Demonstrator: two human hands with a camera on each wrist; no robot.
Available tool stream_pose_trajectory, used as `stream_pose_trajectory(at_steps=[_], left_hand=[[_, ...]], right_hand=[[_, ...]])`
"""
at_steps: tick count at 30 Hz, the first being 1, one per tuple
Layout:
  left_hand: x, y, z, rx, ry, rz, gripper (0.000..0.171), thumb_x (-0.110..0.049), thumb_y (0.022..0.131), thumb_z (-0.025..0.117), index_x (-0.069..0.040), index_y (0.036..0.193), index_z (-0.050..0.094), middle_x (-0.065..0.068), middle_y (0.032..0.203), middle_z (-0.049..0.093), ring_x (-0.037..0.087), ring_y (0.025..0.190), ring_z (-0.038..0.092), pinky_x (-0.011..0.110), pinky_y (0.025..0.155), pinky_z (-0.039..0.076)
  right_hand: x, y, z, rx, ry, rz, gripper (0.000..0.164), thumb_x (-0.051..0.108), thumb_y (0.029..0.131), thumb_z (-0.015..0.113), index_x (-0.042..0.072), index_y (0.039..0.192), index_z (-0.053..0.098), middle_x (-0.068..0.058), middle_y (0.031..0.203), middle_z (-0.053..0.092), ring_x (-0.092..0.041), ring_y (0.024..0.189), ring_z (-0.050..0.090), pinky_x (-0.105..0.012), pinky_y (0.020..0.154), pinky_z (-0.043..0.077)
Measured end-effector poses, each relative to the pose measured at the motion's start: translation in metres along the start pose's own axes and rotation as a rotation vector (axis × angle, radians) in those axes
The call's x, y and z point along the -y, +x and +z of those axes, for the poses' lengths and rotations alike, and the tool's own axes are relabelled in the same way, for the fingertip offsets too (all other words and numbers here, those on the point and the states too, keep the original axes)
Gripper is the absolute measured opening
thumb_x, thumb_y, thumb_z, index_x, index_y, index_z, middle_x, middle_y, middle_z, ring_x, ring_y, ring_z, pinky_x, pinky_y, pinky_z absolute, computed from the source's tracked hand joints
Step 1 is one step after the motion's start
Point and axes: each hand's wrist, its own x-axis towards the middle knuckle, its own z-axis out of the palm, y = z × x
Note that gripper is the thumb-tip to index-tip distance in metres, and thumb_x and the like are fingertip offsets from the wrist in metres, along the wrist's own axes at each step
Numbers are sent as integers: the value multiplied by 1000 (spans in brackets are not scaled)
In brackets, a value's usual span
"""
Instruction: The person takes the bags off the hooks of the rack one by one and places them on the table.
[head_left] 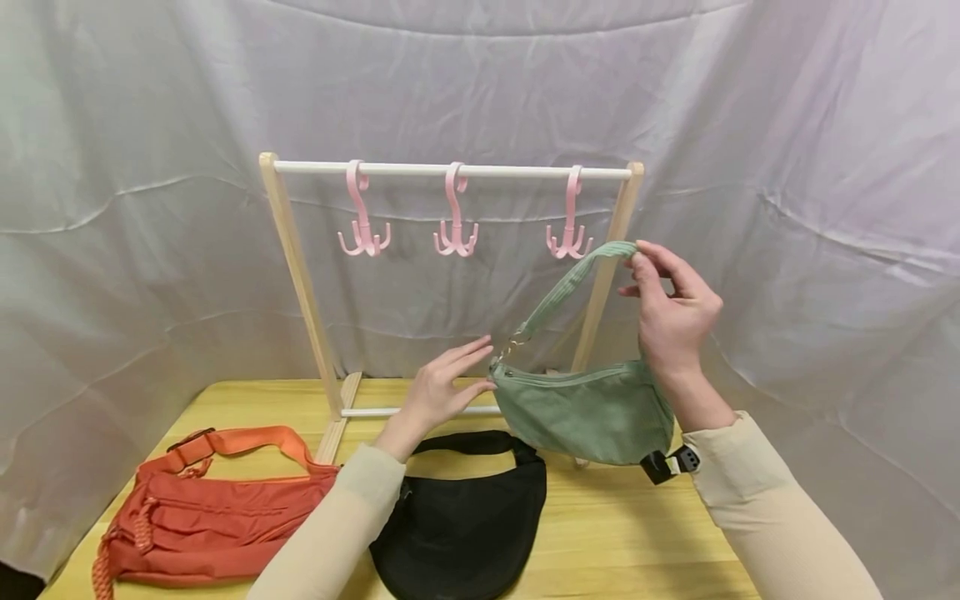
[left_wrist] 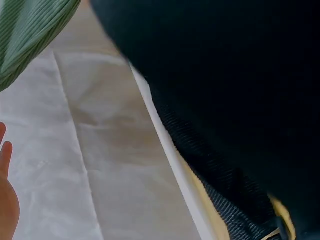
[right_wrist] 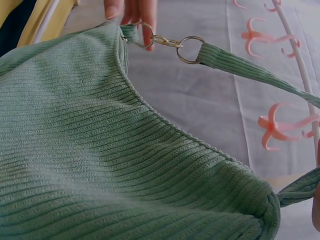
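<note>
A green corduroy shoulder bag (head_left: pixel 585 412) hangs in the air right of centre, its strap (head_left: pixel 562 290) raised. My right hand (head_left: pixel 675 312) pinches the top of that strap between thumb and fingers. At the bag's left corner is my left hand (head_left: pixel 442 387), fingers extended and fairly straight, fingertips right by the gold ring and chain (right_wrist: pixel 172 42). Ribbed green fabric (right_wrist: pixel 100 130) fills much of the right wrist view. Only part of the left hand (left_wrist: pixel 7 195) shows in the left wrist view, where a dark shape covers the right side.
Pink hooks (head_left: pixel 570 217) hang from the white bar (head_left: pixel 510 171) of a wooden-legged rack behind the bag. A red-orange bag (head_left: pixel 217 525) lies at the table's left, and a black bag (head_left: pixel 465 533) lies in front of the rack. Grey cloth (head_left: pixel 465 92) hangs behind.
</note>
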Motion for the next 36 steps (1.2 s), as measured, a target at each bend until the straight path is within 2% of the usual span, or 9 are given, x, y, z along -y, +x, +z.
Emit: stream_pose_trajectory(at_steps=[6, 10, 15, 21, 24, 28, 32, 36], left_hand=[[-2, -7, 2, -16, -27, -42, 63, -17, 78, 92, -3, 134, 68, 11, 138, 68, 28, 122, 67, 35, 102, 54], [-4, -10, 5, -56, -90, -40, 61, -9, 78, 92, -1, 133, 68, 14, 131, 71, 28, 118, 69, 35, 103, 54], [-7, -12, 7, -63, -159, -52, 53, -3, 81, 88, -1, 130, 68, 13, 122, 72, 27, 112, 71, 33, 98, 57], [-12, -10, 4, -65, -237, -43, 49, 4, 83, 84, 3, 129, 67, 15, 119, 68, 30, 103, 70, 35, 90, 60], [-16, -6, 2, -63, -307, -52, 48, 8, 85, 81, 4, 130, 65, 15, 118, 64, 29, 98, 69, 35, 85, 62], [-20, -1, -2, -57, -373, -79, 49, 11, 87, 77, 2, 133, 65, 16, 119, 60, 27, 95, 68, 37, 80, 64], [-23, 2, -4, -77, -366, -84, 48, 13, 85, 78, 3, 130, 66, 18, 117, 59, 27, 92, 67, 35, 76, 64], [-25, 3, -6, -124, -345, -100, 45, 14, 83, 79, 3, 124, 67, 20, 116, 59, 29, 90, 66, 35, 70, 64]], right_hand=[[2, -1, 2, -24, 73, 45, 17, -7, 91, 75, -11, 107, 77, -16, 87, 76, -15, 72, 73, -24, 57, 59], [2, -3, 3, -50, 146, 103, 19, -5, 91, 76, -13, 108, 76, -15, 88, 77, -18, 76, 74, -25, 57, 60], [-3, -4, -1, -83, 186, 169, 20, -1, 91, 78, -11, 109, 76, -13, 87, 77, -19, 77, 74, -27, 57, 61], [-14, -7, -15, -85, 138, 197, 23, 2, 92, 78, -12, 111, 75, -11, 86, 77, -15, 75, 73, -28, 57, 61], [-20, -10, -23, -82, 136, 221, 24, 1, 91, 78, -13, 110, 74, -10, 86, 78, -15, 73, 71, -26, 59, 61], [-26, -18, -33, -35, 96, 244, 23, 0, 91, 78, -12, 110, 75, -9, 89, 78, -15, 73, 69, -24, 64, 61], [-31, -29, -41, 36, -5, 250, 23, 1, 93, 77, -11, 112, 76, -3, 93, 79, -13, 75, 72, -22, 69, 61], [-36, -40, -46, 98, -93, 255, 23, 3, 94, 76, -9, 113, 76, 5, 95, 78, -8, 77, 73, -20, 73, 60]])
